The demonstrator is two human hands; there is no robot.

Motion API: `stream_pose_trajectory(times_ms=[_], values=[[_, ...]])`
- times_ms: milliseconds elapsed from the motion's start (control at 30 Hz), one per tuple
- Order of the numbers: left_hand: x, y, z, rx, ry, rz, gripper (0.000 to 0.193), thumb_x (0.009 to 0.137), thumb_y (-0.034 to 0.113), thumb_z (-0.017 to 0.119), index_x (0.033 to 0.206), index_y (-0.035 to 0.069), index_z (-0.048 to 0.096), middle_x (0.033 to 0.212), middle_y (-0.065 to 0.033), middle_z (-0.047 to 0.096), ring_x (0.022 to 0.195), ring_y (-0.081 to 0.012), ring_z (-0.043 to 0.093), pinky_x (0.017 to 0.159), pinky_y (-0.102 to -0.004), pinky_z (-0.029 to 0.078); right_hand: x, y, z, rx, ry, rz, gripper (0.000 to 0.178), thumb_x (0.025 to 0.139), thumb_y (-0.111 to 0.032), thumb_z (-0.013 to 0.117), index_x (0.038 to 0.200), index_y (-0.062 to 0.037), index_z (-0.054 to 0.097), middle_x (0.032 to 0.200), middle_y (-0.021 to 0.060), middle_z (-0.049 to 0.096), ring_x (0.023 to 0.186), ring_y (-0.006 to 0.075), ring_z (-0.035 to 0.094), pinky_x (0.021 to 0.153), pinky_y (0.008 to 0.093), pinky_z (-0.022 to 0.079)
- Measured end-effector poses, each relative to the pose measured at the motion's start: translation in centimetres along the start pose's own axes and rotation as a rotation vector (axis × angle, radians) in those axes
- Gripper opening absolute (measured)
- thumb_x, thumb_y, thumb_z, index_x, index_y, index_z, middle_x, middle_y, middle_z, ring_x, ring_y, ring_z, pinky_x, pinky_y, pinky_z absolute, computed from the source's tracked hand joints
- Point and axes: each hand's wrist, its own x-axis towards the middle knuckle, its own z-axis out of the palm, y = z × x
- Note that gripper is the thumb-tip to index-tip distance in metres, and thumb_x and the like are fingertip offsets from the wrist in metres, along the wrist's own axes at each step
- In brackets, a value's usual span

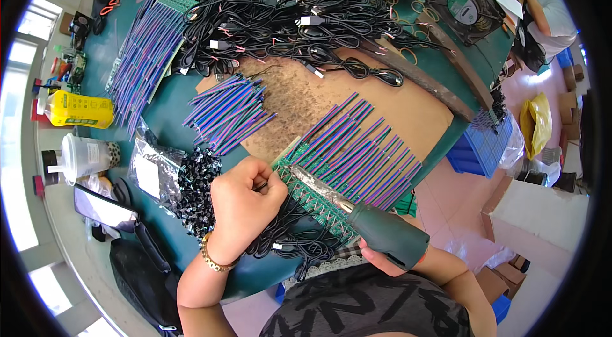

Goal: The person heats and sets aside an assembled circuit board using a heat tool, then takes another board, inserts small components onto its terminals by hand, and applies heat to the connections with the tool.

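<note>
My right hand (pixel 384 258) grips the thick dark green handle of a soldering iron (pixel 322 188). Its worn metal barrel slants up and left across a green circuit board panel (pixel 306 200). Rows of striped blue, purple and green ribbon wires (pixel 357 152) stick out from the panel's far side. Over the panel's left end, my left hand (pixel 247 193) is closed with thumb and fingers pinched together; what they hold, if anything, is hidden. Black cables (pixel 280 243) lie just below that hand, and a heap of small black parts (pixel 196 187) lies to its left.
Brown cardboard (pixel 408 100) lies under the wires, with a loose wire bundle (pixel 229 111) on its left. Behind it spreads a pile of black USB cables (pixel 287 12). Wooden bars (pixel 421 79) and a fan (pixel 464 7) lie right; a cup (pixel 89 157) and yellow bottle (pixel 80 109) stand left.
</note>
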Motion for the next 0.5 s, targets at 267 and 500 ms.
stream_pose_trajectory(times_ms=[267, 500], values=[[0.4, -0.2, -0.3, 0.017, 0.008, -0.010, 0.010, 0.073, 0.003, 0.070, 0.069, 0.002, 0.061, 0.056, -0.0087, 0.060, 0.047, -0.0148, 0.061, 0.049, -0.0271, 0.048, -0.3, 0.4, 1.1, 0.097, 0.053, 0.076, 0.018, 0.071, -0.006, 0.074, 0.088, -0.0023, 0.070, 0.081, 0.0080, 0.068, 0.064, 0.0244, 0.064, 0.054, 0.0308, 0.050], [0.3, -0.1, -0.2, 0.036, 0.008, -0.004, 0.010, 0.073, 0.004, 0.069, 0.069, 0.002, 0.060, 0.055, -0.0091, 0.058, 0.047, -0.0165, 0.060, 0.049, -0.0277, 0.048, -1.0, -0.6, -0.1, 0.211, -0.062, 0.385, 0.021, 0.074, -0.008, 0.074, 0.094, -0.0026, 0.069, 0.078, 0.0072, 0.066, 0.063, 0.0243, 0.063, 0.054, 0.0319, 0.049]])
